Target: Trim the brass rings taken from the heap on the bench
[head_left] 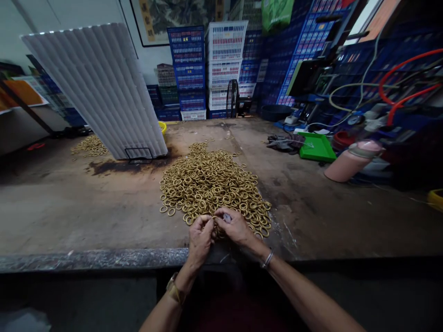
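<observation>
A heap of brass-coloured rings (211, 180) spreads over the worktable (304, 207) right in front of me. At the heap's near edge my two hands meet, fingertips almost touching. My left hand (200, 240) is closed in a pinch on one ring (214, 217). The fingers of my right hand (238, 229) are closed too, with thumb and forefinger at that same ring. A small grey piece (227, 218) shows among the right fingers; its kind cannot be made out. Parts of the ring and the palms are hidden by the fingers.
A tall pale corrugated panel (100, 87) leans in a black wire stand (139, 156) on the left, with more rings (90, 146) beside it. To the right lie a green tray (316, 147) and a pink bottle (353, 161). Stacked crates (226, 41) and a fan (232, 97) stand behind.
</observation>
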The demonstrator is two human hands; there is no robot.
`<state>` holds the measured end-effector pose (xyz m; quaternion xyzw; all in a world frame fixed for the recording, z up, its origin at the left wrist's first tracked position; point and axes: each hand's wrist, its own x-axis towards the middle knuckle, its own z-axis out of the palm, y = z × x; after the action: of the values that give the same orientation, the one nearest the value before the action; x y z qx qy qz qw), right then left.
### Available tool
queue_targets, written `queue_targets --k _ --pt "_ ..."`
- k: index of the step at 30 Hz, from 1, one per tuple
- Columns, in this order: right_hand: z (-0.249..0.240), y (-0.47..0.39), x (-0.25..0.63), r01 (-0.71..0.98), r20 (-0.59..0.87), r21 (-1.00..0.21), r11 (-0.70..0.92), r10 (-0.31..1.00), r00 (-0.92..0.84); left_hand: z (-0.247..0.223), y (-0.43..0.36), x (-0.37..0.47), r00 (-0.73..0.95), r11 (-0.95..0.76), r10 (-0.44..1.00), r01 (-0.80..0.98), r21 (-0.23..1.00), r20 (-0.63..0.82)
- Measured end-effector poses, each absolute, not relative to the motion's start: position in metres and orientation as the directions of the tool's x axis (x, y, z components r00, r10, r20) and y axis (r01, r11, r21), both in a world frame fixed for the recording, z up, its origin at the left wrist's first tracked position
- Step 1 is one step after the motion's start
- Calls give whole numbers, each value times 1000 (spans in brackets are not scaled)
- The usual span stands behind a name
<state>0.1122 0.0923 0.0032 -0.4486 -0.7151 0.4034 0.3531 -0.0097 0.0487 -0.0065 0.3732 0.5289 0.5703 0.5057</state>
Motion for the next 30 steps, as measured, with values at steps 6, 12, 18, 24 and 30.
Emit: queue_targets --k 6,12,18,24,30 --pt "-12 86 108 65 -180 -984 -169 938 -295 -8 46 -5 -255 43 963 -172 984 -86" --pt "0 88 111 40 -213 -977 -212 926 -312 -4 40 -6 -135 125 979 -203 971 -155" --pt "14 88 115 284 -18 -957 60 964 -264 -1 39 -10 -18 227 969 -328 917 -246" --pt "13 85 115 321 37 -937 140 951 -308 -1 38 -12 -7 194 980 -237 952 -201" --pt "17 86 114 291 -14 -953 79 952 -304 1 36 -13 51 218 975 -398 891 -216"
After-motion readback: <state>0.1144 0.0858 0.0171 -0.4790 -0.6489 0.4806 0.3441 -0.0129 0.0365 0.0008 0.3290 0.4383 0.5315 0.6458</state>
